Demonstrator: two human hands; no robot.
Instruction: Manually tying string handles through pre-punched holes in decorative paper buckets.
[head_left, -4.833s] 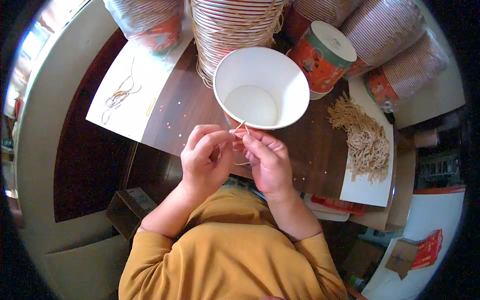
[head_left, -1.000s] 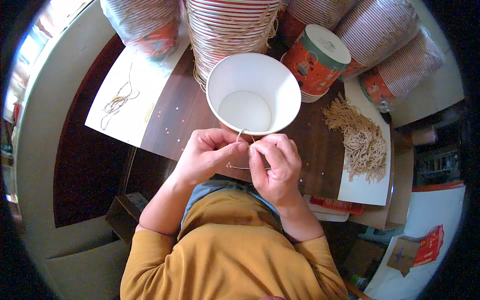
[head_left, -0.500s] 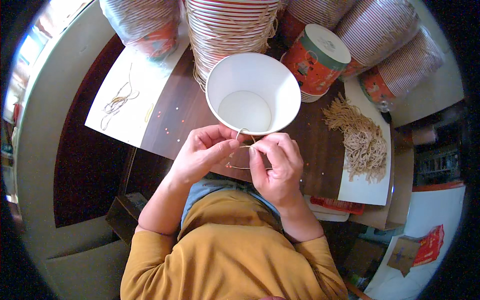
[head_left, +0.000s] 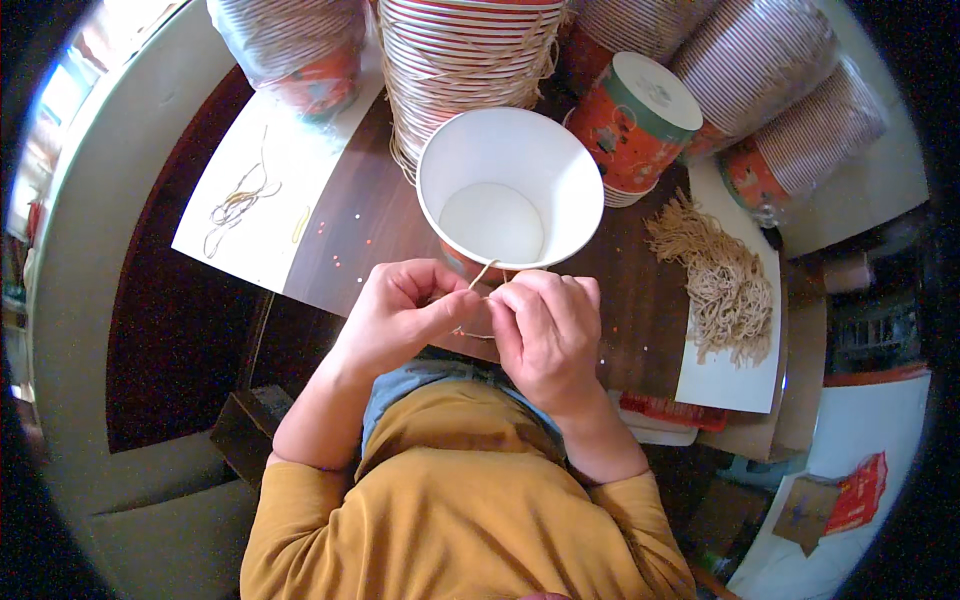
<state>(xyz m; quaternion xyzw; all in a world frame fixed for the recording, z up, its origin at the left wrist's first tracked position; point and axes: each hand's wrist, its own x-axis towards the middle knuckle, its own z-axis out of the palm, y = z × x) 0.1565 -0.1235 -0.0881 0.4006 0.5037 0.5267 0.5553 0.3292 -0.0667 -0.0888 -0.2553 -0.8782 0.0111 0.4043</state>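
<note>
A large paper bucket (head_left: pixel 510 190), white inside, stands on the dark table with its mouth tilted toward me. A thin tan cord (head_left: pixel 484 276) comes over its near rim. My left hand (head_left: pixel 405 310) is closed, thumb and fingers pinching the cord just below that rim. Close beside it, my right hand (head_left: pixel 550 325) pinches the cord too, its fingertips almost meeting the left thumb. A slack piece of the cord hangs between and below the hands. The fingers partly hide the cord's ends and any knot.
Behind the bucket rises a tall stack of buckets (head_left: pixel 465 60) with cords hanging from their rims. An upturned orange bucket (head_left: pixel 635 125) and plastic-wrapped stacks (head_left: pixel 755 60) stand at the right. A bundle of tan cords (head_left: pixel 730 290) lies on white card; loose cords (head_left: pixel 238 208) lie left.
My hands have drawn closer together at the cord, and the small loop at the rim has been pulled into a straighter strand. The bucket has barely shifted.
</note>
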